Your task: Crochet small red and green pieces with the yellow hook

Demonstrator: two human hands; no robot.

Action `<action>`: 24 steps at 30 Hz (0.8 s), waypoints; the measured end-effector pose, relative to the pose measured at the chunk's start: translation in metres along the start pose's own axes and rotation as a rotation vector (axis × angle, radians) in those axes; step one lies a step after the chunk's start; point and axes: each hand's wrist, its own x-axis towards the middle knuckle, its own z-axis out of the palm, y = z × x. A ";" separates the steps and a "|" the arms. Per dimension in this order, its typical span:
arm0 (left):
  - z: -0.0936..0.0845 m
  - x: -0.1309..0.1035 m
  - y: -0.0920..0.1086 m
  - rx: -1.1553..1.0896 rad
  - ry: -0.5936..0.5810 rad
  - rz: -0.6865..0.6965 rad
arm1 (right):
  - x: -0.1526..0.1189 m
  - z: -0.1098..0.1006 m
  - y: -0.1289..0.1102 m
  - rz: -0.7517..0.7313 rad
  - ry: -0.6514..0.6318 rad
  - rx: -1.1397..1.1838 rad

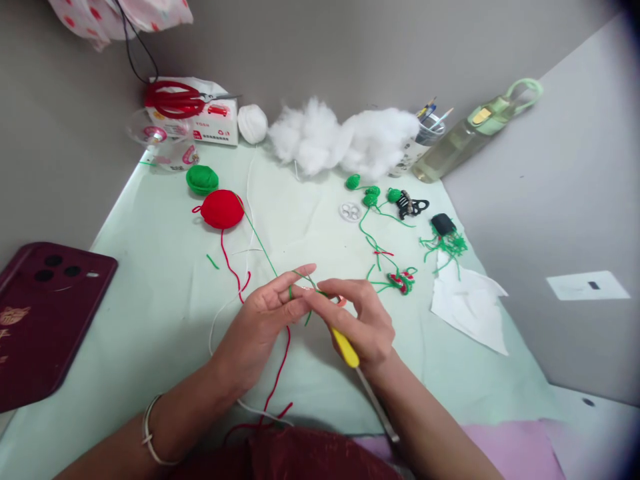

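Observation:
My right hand (363,317) grips a crochet hook (346,348) by its yellow handle, with the metal shank pointing down towards my lap. Green yarn (264,247) runs from the ball area at the left to my left hand (265,317), looping round its fingers. Both hands meet at the fingertips, where the thumb and a finger of the left pinch the green yarn near the hook's tip. The small stitches there are mostly hidden by fingers. A short green tail hangs below the fingertips.
A red yarn ball (223,209) and green yarn ball (203,180) lie left. Behind are red-handled scissors (175,100), a white yarn ball (253,124), stuffing (310,137) and a bottle (465,137). Green crocheted pieces (371,197) and white paper (467,300) lie right; a maroon phone (45,320) is far left.

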 end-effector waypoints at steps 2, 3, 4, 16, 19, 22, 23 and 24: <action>-0.001 0.001 0.001 -0.060 -0.048 -0.063 | 0.003 -0.001 0.000 0.066 0.036 0.132; -0.002 0.002 0.002 -0.096 -0.068 -0.082 | 0.005 -0.002 0.000 0.118 0.049 0.219; -0.002 0.003 0.003 -0.132 -0.078 -0.093 | 0.007 -0.003 0.001 0.168 0.056 0.302; -0.007 0.004 0.013 -0.222 -0.124 -0.084 | 0.018 -0.007 0.009 0.694 0.206 0.961; -0.006 0.003 0.013 -0.191 -0.126 -0.089 | 0.019 -0.006 0.006 0.701 0.191 0.951; -0.004 0.003 0.014 -0.173 -0.134 -0.100 | 0.019 -0.006 0.005 0.694 0.170 0.933; -0.004 0.003 0.014 -0.174 -0.139 -0.105 | 0.019 -0.007 0.006 0.691 0.171 0.933; -0.004 0.003 0.015 -0.178 -0.147 -0.109 | 0.019 -0.007 0.006 0.688 0.176 0.935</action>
